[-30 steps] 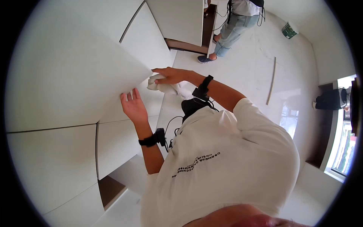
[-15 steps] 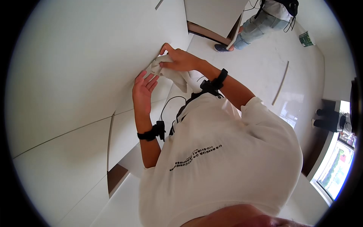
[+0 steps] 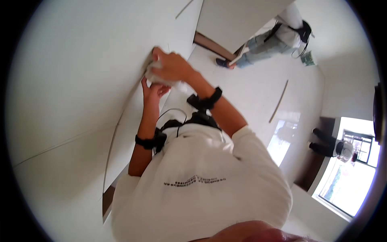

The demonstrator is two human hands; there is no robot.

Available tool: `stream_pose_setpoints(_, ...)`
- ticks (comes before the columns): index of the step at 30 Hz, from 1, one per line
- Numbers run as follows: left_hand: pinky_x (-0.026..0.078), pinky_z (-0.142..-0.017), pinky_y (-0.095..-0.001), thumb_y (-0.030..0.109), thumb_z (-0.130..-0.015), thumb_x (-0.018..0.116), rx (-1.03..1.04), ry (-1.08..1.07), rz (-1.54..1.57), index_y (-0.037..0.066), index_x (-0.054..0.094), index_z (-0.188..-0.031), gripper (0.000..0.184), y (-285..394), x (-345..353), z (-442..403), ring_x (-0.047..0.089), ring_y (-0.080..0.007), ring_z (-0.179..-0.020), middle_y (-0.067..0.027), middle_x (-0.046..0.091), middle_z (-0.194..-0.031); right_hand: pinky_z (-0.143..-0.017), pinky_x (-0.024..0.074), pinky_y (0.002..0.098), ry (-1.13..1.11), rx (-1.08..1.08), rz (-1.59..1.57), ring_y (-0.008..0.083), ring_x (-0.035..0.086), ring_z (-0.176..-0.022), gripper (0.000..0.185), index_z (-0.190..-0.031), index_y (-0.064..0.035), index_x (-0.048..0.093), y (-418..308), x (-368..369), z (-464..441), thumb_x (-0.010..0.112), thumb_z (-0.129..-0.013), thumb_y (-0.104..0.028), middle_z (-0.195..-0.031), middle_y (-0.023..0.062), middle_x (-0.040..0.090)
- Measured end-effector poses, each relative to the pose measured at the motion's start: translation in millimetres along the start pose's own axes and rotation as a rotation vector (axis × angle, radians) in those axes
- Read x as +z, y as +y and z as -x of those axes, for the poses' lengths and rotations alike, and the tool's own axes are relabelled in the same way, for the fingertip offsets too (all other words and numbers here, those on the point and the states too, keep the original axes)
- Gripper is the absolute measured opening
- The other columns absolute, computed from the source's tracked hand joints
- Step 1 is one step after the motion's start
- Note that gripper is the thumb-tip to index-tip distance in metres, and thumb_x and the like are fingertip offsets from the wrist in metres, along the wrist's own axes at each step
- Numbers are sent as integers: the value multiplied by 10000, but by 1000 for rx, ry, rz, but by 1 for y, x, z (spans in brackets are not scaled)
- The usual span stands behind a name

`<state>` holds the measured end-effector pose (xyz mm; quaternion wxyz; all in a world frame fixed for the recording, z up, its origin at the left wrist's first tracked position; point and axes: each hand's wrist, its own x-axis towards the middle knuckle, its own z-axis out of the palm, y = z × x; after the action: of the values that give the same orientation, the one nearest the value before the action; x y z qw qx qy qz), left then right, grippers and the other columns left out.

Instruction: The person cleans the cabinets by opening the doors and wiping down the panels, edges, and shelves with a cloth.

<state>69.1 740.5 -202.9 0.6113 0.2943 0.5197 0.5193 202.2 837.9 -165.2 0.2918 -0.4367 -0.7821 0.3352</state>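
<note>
A pale, crumpled cloth is bunched in my right hand, whose fingers are closed round it against the edge of a large white cabinet panel. Motion blurs the cloth and those fingertips. Just below, my left hand is close to the cloth, with its fingers apart and one fingertip near the panel edge. I see nothing held in it. Black straps with small dark devices circle both wrists.
More white cabinet fronts extend at lower left. Another white panel stands at the top, with a person behind it. A thin strip and a green bucket are on the floor. Another person is near the bright window.
The view has shifted. My right hand has moved left along the panel edge with the cloth, and my hands are closer together. The panel's edge now appears nearer the neighbouring cabinet front.
</note>
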Motion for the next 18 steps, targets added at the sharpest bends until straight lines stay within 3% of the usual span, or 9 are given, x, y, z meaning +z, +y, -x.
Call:
stream_pose_setpoints(1,511,-883,-393,204,-920,555,-47,73,45,180,245,-1475,636,-5,-2,0,630,-219,-947,-101,588,-1124,-645,496,512,-100,21,37,458,619,-671,384,-1072,-100,475,-20,-2,4,641,-807,-322,-690,190,636)
stream_pose_setpoints(3,489,-811,-352,230,-902,556,-95,104,77,186,272,-1450,618,-4,-7,8,607,-201,-936,-76,570,-1179,-603,475,495,-78,116,-9,435,599,-615,376,-1055,-76,439,-45,9,12,640,-803,-268,-632,195,591)
stream_pose_setpoints(7,456,-730,-317,293,-920,559,-137,26,47,193,338,-1403,541,-5,-37,13,567,-150,-868,-29,566,-1094,-576,441,516,-49,183,-55,441,578,-605,394,-1061,-79,400,-54,27,12,651,-793,-224,-616,195,561)
stream_pose_setpoints(10,455,-673,-314,249,-944,537,-137,-120,120,188,312,-1435,544,-16,-61,9,505,-114,-746,-24,533,-982,-578,439,519,-31,203,-83,447,574,-613,394,-1057,-78,401,-63,32,10,651,-788,-221,-637,204,565)
stream_pose_setpoints(11,428,-607,-301,276,-973,517,-140,-106,177,190,340,-1400,470,-23,-61,9,454,-102,-693,-14,512,-960,-584,446,516,-26,198,-67,438,590,-639,393,-1061,-80,404,-64,34,8,648,-782,-213,-656,201,581)
stream_pose_setpoints(15,416,-527,-304,356,-1018,458,-90,-152,240,157,380,-1300,354,-47,-45,16,443,-115,-652,-21,486,-939,-617,473,507,2,264,24,417,623,-684,388,-1079,-91,422,-71,43,2,642,-786,-217,-676,186,607)
stream_pose_setpoints(18,461,-568,-301,400,-1025,438,-121,-215,134,131,401,-1245,349,-68,-46,13,510,-130,-691,-21,505,-901,-664,505,492,-29,277,69,401,655,-731,415,-1153,-102,467,-54,50,12,626,-803,-260,-721,182,647)
